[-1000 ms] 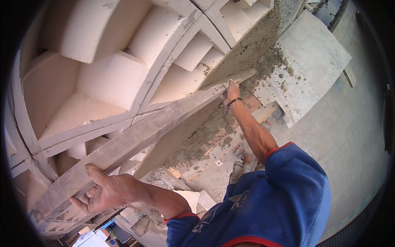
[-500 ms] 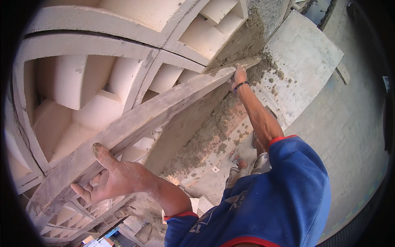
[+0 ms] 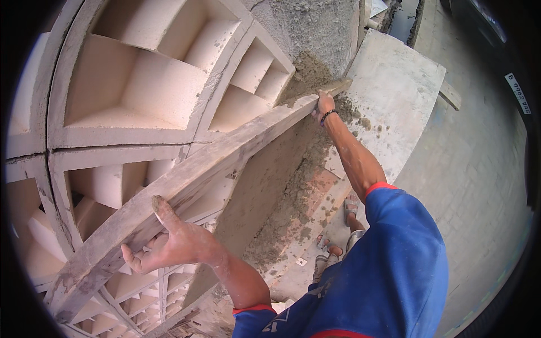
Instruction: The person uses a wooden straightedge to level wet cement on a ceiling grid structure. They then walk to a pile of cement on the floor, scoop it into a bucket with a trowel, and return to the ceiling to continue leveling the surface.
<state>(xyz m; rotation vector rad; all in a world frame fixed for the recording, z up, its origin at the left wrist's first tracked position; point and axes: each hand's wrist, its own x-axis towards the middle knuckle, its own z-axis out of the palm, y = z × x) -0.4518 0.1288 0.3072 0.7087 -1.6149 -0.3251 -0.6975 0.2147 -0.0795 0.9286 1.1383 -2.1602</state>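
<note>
Long wooden board (image 3: 194, 172), landmark for all positions, slants in front of a pale block wall (image 3: 135, 137) with deep square recesses. The wall shows mostly above the board and also below its left end.

Right hand (image 3: 323, 104): grasps the board close to its far right end, fingers wrapped on the edge. Dark beaded bracelet (image 3: 328, 116) on that wrist.

Left hand (image 3: 189, 242): at the board's lower edge toward its left end, thumb extended up over the face, fingers spread lower down; not clenched. Cannot tell how much weight it bears.

Below the board: smooth grey-brown plaster band (image 3: 256, 180), then crumbly mortar (image 3: 298, 197) along its foot. Damp mortar patch (image 3: 310, 70) just above the board's right end.

Right of that end: pale flat sheet (image 3: 400, 84), speckled with mortar crumbs; farther right, grey paving (image 3: 473, 186). Sandalled foot (image 3: 350, 208) well below the board.
</note>
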